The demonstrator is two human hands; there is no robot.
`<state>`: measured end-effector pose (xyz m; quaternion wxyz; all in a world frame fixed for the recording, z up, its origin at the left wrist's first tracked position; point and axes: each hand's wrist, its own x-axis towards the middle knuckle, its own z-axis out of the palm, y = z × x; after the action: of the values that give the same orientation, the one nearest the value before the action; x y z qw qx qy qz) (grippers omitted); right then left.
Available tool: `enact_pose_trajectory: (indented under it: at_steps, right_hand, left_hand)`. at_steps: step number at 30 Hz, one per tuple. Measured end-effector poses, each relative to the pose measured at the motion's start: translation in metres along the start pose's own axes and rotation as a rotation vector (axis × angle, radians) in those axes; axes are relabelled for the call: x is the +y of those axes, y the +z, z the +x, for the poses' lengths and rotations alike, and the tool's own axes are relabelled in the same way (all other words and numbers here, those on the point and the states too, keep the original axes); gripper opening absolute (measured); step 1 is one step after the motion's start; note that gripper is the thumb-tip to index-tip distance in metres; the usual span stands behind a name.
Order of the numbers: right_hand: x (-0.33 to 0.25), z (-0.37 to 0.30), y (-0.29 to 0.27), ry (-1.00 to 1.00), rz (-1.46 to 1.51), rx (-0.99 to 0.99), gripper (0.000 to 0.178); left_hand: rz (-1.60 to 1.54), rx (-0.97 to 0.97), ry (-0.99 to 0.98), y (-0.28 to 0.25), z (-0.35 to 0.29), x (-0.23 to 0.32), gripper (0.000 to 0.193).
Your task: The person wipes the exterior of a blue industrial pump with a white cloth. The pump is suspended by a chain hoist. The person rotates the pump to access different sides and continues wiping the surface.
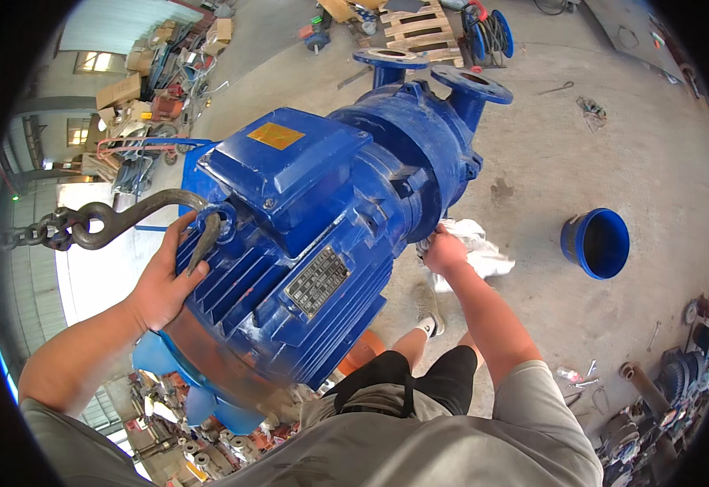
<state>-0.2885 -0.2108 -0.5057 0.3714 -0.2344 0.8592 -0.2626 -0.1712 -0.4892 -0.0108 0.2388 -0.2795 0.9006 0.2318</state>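
The left hand (164,280) rests on the ribbed housing of the large blue electric motor with pump (322,219), with its fingers curled around the tip of a dark steel lifting hook (156,213). This grip is partly closed: the fingers wrap the hook point, the thumb lies on the blue ribs just below. The hook passes through the blue lifting eye ring (218,221) on top of the motor, just right of this grip. To the left of the hand, the hook joins a dark heavy chain (34,234) that runs off toward the edge of the view.

The right hand (444,250) is well apart from the left one, on the other side of the motor body. Its grip is closed on a crumpled white cloth (476,247), and it presses against the lower side of the pump casing. The cloth hangs out to the right of this grip.

The motor itself hangs or stands tilted between both hands, above the grey concrete floor (598,162). A grey metal nameplate (316,281) sits on its ribs between the two grips, and a yellow label (275,135) is on the terminal box above. Two round blue flanges (471,84) are at the far end. Right of the right hand, well apart, a blue round bucket (596,243) stands on the floor. A wooden pallet (419,28) lies far behind the flanges.
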Motion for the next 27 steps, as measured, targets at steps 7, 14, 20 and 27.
enact_pose_trajectory:
  at_steps: [7, 14, 20, 27]
  right_hand:
    - [0.055, -0.021, -0.045, -0.096, 0.226, -0.229, 0.057]
    - [0.037, -0.020, -0.039, -0.219, 0.083, 0.010, 0.057]
    - [0.002, -0.003, -0.021, -0.079, -0.203, -0.069, 0.039]
    - [0.006, 0.006, -0.092, 0.090, -0.167, -0.362, 0.042]
  left_hand:
    - [-0.151, -0.017, -0.005, 0.003, -0.005, 0.003, 0.083]
    - [-0.212, -0.061, -0.053, 0.003, -0.009, 0.007, 0.089]
    - [-0.190, -0.046, -0.027, 0.005, -0.015, 0.005, 0.091]
    - [-0.237, -0.052, -0.036, 0.005, -0.010, 0.002, 0.087]
